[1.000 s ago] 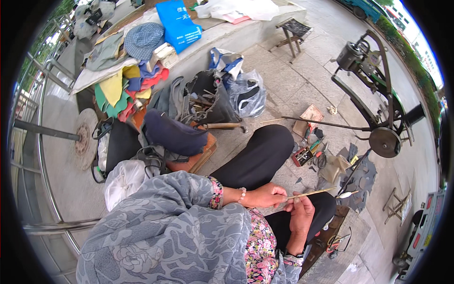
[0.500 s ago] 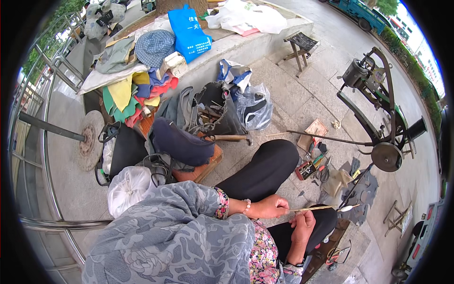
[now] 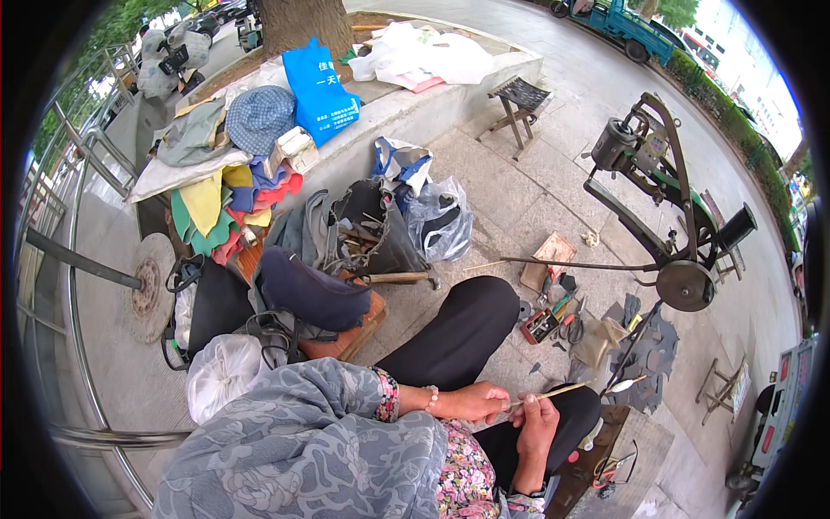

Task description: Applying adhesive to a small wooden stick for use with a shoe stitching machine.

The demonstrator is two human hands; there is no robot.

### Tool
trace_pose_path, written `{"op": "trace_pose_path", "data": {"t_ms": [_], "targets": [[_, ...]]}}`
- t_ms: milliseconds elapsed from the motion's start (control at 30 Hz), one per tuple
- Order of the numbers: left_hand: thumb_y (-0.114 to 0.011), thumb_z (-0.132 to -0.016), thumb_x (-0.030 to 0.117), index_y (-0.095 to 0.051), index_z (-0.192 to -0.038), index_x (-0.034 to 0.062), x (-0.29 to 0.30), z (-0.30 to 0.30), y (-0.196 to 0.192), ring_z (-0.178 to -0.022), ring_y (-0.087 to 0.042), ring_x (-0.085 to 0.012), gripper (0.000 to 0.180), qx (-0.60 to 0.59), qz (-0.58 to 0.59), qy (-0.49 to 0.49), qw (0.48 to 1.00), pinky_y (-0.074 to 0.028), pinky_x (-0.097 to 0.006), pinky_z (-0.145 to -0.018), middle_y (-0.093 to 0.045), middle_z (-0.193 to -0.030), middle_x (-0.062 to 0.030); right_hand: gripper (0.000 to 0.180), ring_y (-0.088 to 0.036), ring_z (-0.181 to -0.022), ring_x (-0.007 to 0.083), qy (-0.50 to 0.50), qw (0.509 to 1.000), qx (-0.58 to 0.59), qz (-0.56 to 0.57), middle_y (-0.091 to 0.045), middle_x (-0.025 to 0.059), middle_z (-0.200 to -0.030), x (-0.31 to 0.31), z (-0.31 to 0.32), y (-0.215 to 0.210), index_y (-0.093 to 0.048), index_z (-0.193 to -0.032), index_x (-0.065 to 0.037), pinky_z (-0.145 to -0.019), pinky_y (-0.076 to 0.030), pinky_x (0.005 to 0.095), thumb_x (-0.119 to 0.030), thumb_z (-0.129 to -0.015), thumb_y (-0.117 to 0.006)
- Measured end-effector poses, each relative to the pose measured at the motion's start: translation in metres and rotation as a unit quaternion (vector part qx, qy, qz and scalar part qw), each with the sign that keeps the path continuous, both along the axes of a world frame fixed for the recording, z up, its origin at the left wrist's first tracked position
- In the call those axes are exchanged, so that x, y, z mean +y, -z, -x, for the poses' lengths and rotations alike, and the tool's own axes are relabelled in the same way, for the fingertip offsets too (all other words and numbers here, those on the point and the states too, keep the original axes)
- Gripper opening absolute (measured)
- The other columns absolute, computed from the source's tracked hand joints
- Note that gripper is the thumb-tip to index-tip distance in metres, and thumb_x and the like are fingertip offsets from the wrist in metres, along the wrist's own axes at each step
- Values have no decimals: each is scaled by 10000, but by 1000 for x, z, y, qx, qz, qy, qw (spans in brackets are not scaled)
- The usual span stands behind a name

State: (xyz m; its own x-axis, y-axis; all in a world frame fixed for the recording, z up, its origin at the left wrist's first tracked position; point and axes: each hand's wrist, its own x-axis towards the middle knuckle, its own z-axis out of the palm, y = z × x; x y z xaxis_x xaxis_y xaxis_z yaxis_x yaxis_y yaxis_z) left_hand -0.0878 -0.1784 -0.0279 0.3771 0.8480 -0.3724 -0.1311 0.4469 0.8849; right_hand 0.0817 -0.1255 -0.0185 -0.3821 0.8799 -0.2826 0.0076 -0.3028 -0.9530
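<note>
Head view — paved street (image 3: 553,199) — cluttered.

I sit outside at a little street repair stall on a paved sidewalk (image 3: 553,199). A black sewing machine with a wheel (image 3: 666,242) stands by my knees. Small tools (image 3: 553,320) lie on the ground. Colourful cloth pieces (image 3: 216,208) are piled on a low stone wall (image 3: 432,104), next to bags (image 3: 437,221), a folding stool (image 3: 519,99) and a tree trunk (image 3: 298,22).

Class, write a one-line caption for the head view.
Both hands, left and right, grip a thin stick over the lap.
</note>
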Motion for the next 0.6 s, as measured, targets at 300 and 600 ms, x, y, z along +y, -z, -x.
{"op": "trace_pose_path", "data": {"t_ms": [300, 600], "targets": [[-420, -928, 190, -549, -958, -6, -2, -5, 9, -655, -600, -125, 237, 44, 19, 75, 996, -487, -252, -567, -608, -768, -76, 173, -472, -451, 88, 61, 998, -18, -21, -518, 20, -545, -2, 0, -4, -576, -746, -5, -432, -363, 212, -139, -855, -582], [-431, -915, 115, -537, -1113, -38, 2, 2, -8, -787, -633, -174, 272, 84, 81, 77, 990, -530, -269, -641, -632, -884, -127, 173, -491, -521, 72, 50, 998, -37, -15, -569, 18, -667, 4, 4, -5, -622, -943, 14, -476, -388, 220, -124, -873, -545]]}}
